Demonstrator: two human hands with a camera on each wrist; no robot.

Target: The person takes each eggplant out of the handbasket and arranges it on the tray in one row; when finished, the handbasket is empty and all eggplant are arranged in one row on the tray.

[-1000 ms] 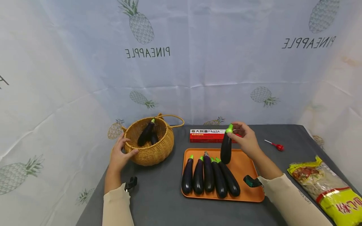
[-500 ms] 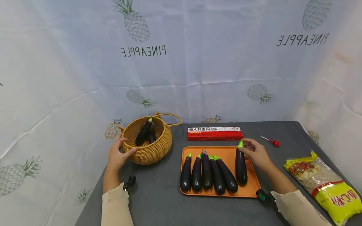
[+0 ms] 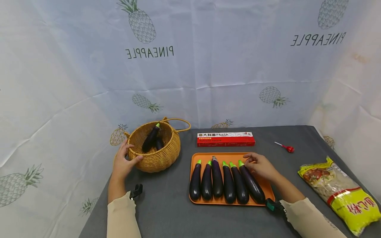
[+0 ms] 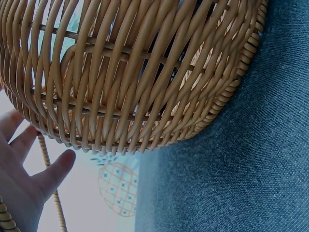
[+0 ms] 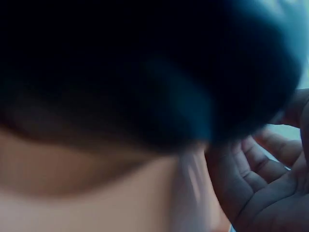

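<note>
I'm counting two eggplants (image 3: 150, 138) in the left basket (image 3: 159, 162), six on the tray (image 3: 232, 156); my left hand (image 3: 122, 164) is touching the basket, fingers spread; my right hand (image 3: 262, 168), seemingly empty, is hovering.

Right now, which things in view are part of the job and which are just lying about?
In the job, apparently:
six eggplants on the orange tray
two eggplants in the wicker basket
left hand at the basket
right hand by the rightmost eggplant

Apparently just lying about:
pasta box
red lollipop
yellow bag

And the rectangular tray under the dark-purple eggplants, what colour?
Rectangular tray: orange, best in head view.
</note>
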